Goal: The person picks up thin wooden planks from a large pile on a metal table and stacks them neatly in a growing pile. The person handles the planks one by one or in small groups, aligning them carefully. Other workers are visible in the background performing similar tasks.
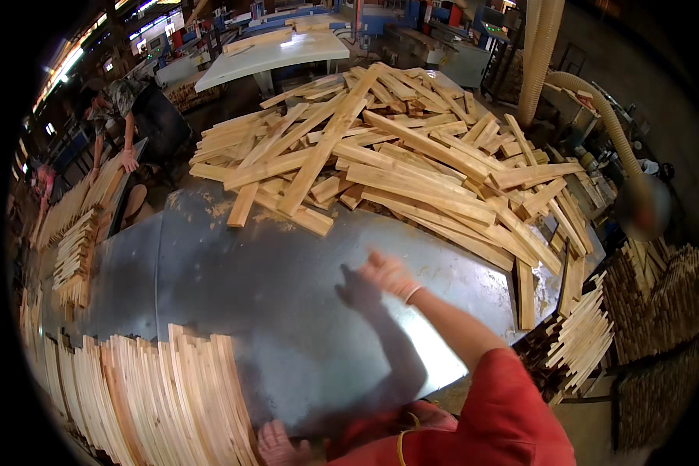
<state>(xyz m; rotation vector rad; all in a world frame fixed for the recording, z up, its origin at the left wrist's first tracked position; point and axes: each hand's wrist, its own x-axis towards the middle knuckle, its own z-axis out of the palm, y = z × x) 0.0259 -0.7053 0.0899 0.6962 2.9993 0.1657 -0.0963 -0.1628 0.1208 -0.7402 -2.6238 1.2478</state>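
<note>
My right hand [387, 274], in a pale glove, is raised over the grey metal table [287, 303] and casts a shadow on it. It is blurred, its fingers reach forward, and nothing shows in them. Beyond it lies a big loose heap of wooden strips [419, 167], crossing at many angles. My left hand [278, 445] is low in the view with its fingers apart. It rests beside the right end of a row of wooden strips [171, 388] lined up side by side at the near left. Part of this hand is cut off by the lower edge.
Further left lies another row of strips [76, 252]. A person [116, 116] stands there, hands over more strips. Stacked wood [660, 303] stands at the right, near a ribbed hose [598, 109]. A white-topped table [276, 56] and machines are at the back.
</note>
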